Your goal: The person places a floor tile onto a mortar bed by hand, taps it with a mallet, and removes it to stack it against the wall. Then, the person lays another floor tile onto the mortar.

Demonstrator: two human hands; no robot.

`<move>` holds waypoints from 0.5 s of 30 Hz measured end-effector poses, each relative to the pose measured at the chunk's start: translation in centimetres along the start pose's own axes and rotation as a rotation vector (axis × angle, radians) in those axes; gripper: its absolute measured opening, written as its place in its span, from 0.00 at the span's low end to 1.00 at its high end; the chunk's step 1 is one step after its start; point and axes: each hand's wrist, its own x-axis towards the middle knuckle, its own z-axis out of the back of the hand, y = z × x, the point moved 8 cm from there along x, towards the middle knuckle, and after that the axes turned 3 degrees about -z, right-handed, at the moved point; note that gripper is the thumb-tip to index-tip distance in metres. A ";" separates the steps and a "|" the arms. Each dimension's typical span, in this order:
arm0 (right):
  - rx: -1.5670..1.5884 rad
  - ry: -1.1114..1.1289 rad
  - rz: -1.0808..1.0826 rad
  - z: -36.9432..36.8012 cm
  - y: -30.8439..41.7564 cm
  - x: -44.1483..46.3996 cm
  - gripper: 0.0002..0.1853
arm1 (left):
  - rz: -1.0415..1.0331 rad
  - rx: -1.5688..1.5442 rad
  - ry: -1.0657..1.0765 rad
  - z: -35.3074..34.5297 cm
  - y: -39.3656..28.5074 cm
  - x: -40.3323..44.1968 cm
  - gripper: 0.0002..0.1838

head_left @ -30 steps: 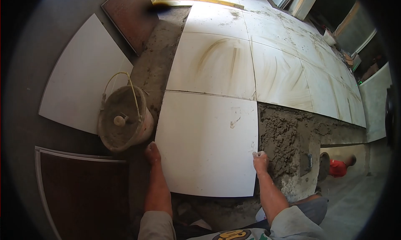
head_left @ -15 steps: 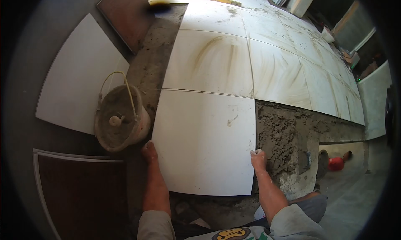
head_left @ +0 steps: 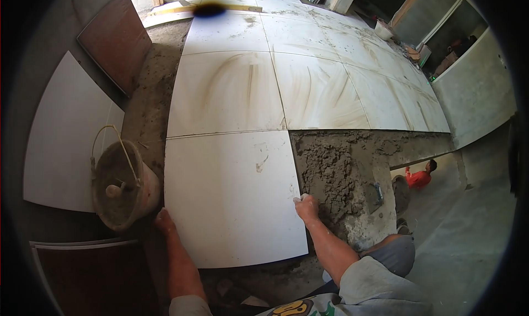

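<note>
A large white tile (head_left: 231, 200) lies in front of me, its far edge along a thin joint with the laid tiles (head_left: 220, 93). My left hand (head_left: 164, 221) is closed at the tile's left edge, near the bucket. At the right edge my right hand (head_left: 306, 207) grips the tile with curled fingers, its thumb side near the top surface. Rough grey mortar (head_left: 330, 175) spreads right of the tile, with a trowel (head_left: 376, 197) on it.
Left stands a bucket (head_left: 124, 189) of grey mix with a scoop inside. White (head_left: 66, 140) and brown (head_left: 115, 43) panels lean at the left. A yellow level (head_left: 237, 8) lies at the back. A person in red (head_left: 420, 178) is at the lower level, right.
The view has turned to the right, so the tile and bucket appear further left. Both hands stay at the tile's edges. The person in red is more upright.
</note>
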 end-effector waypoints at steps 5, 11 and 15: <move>-0.010 -0.135 0.105 -1.0 -1.7 1.1 0.15 | -0.063 -0.004 0.000 -0.1 -2.0 -0.6 0.19; 0.008 0.005 0.048 0.6 1.3 -0.1 0.12 | 0.066 0.049 -0.020 -0.1 -1.0 -0.7 0.18; 0.005 0.057 -0.017 1.0 1.3 -0.3 0.11 | 0.049 0.066 -0.024 -0.1 -2.5 -1.2 0.18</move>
